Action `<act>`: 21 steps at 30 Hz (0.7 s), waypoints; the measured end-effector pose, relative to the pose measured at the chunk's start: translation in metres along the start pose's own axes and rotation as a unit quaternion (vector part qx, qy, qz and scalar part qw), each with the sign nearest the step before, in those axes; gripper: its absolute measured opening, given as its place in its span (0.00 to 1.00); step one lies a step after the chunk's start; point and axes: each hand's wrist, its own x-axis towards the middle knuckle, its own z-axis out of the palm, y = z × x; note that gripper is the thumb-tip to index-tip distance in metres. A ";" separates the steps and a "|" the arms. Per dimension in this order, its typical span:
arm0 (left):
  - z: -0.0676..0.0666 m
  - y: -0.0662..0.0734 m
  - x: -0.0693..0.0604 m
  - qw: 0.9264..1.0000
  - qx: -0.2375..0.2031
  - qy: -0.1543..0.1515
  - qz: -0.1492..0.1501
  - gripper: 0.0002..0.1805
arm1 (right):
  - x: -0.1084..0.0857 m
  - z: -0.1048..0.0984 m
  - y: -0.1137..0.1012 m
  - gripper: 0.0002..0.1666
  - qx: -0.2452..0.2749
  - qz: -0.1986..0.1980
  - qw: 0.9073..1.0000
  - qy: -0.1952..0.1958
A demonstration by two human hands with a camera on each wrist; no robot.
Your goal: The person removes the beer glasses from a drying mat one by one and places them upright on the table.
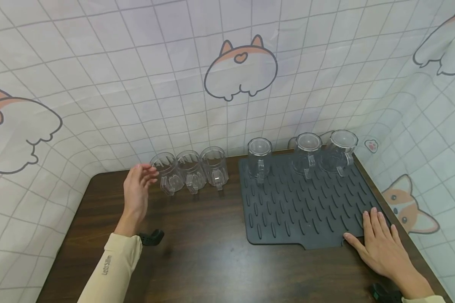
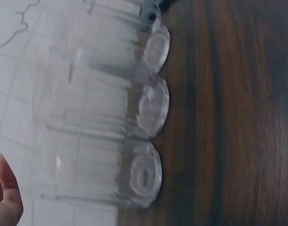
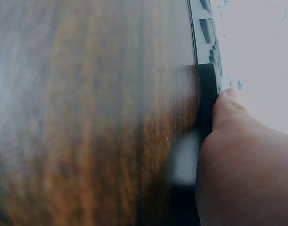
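Note:
Three clear glass mugs stand upright in a row on the wooden table: a left one point(image 1: 168, 171), a middle one point(image 1: 191, 171) and a right one point(image 1: 214, 166). Beside the left mug's rim is my left hand point(image 1: 136, 189), its fingers loosely bent and holding nothing. In the left wrist view, part of that hand point(image 2: 6, 193) shows near the mugs' upper ends, apart from the nearest mug point(image 2: 146, 174). My right hand point(image 1: 384, 250) lies spread on the near right corner of a dark grey ridged mat point(image 1: 284, 202); its thumb point(image 3: 228, 110) rests along the edge.
Along the mat's back edge, three more glass mugs, seemingly upside down, stand as a left one point(image 1: 259, 159), a middle one point(image 1: 306, 155) and a right one point(image 1: 338, 152). A tile-patterned wall covering point(image 1: 167, 97) rises behind the table point(image 1: 208, 252) and at both sides.

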 end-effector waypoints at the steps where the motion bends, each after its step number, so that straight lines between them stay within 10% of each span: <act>1: 0.003 0.001 0.000 1.000 0.000 -0.004 0.004 0.19 | 0.000 0.000 0.000 0.58 0.000 0.000 1.000 0.001; 21: 0.084 0.026 0.008 0.990 0.032 -0.124 0.053 0.17 | 0.000 0.004 0.003 0.59 0.003 -0.001 1.000 0.009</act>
